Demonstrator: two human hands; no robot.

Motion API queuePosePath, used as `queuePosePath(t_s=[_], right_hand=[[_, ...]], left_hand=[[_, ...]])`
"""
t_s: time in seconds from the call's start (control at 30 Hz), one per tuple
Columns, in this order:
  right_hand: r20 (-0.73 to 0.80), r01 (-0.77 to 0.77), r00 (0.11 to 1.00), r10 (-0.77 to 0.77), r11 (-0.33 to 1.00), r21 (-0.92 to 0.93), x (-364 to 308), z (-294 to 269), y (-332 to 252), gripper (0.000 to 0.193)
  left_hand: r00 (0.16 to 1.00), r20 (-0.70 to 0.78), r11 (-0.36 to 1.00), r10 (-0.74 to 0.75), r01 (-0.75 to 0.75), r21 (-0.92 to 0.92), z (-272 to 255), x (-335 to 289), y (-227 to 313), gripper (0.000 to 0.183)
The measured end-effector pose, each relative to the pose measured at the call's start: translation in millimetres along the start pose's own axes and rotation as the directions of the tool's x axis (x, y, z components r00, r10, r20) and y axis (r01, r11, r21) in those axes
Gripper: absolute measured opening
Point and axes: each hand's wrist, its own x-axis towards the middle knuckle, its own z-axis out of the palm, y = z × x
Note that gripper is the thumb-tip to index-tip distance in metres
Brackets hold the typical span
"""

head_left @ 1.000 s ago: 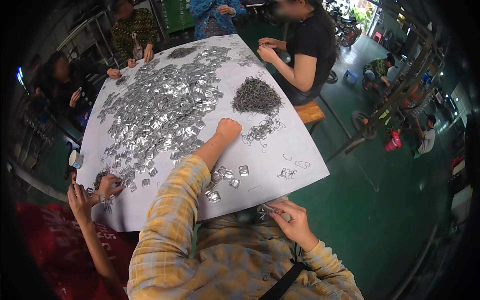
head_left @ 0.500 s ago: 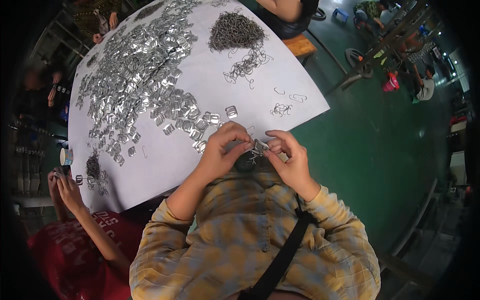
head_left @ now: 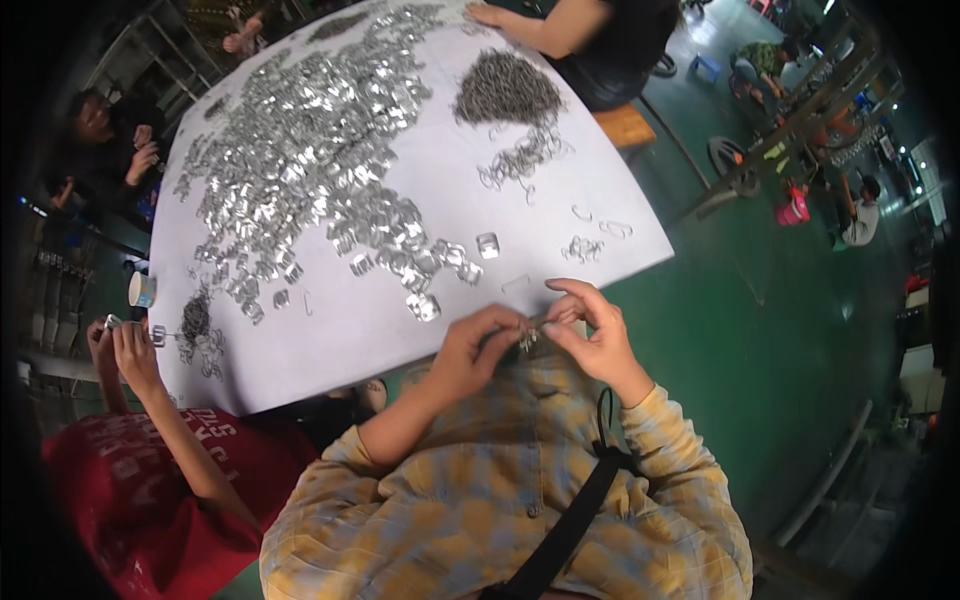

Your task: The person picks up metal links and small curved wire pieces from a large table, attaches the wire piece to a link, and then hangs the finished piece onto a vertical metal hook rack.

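In front of my checked shirt, both hands meet over a small metal buckle, seen nearly edge-on and partly hidden by the fingers. My left hand pinches it between thumb and forefinger. On its other side, my right hand grips it with thumb and fingertips, the forefinger raised away. A thin bent wire lies on the table just beyond the hands. Loose silver buckles are scattered to the left of that wire, at the near end of a large heap.
The white table carries a big heap of buckles, a dark pile of wire hooks and a few loose hooks. A person in red handles a buckle at left, near a paper cup. Other people sit around the table.
The view has shifted, so the table appears lower and farther right. My hands have drawn closer together, and the buckle has turned from facing up to nearly edge-on.
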Motion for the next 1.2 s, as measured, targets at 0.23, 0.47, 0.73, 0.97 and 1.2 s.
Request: queuePosePath(t_s=[0.23,0.47,0.73,0.97,1.2], right_hand=[[-0.028,0.128,0.977,-0.21,0.691,-0.711,77,26,78,0.03],[-0.028,0.126,0.976,-0.217,0.661,-0.74,101,60,94,0.026],[-0.022,0.099,0.993,-0.117,0.916,-0.39,77,46,55,0.027],[0.138,0.003,0.99,0.03,0.972,-0.235,15,23,-11,0.031],[0.125,0.062,0.992,-0.021,0.942,-0.33,-1,24,-15,0.031]], left_hand=[[0.988,-0.008,0.97,0.153,-0.149,0.193,1,-8,-1,0.014],[0.99,-0.016,0.954,0.142,-0.132,0.27,-2,-18,-6,0.014],[0.991,-0.082,0.959,0.101,-0.075,0.273,-1,-27,-13,0.011],[0.979,-0.162,0.944,0.125,-0.067,0.324,8,-25,-19,0.012],[0.986,-0.151,0.919,0.07,-0.005,0.394,12,-25,-12,0.009]])
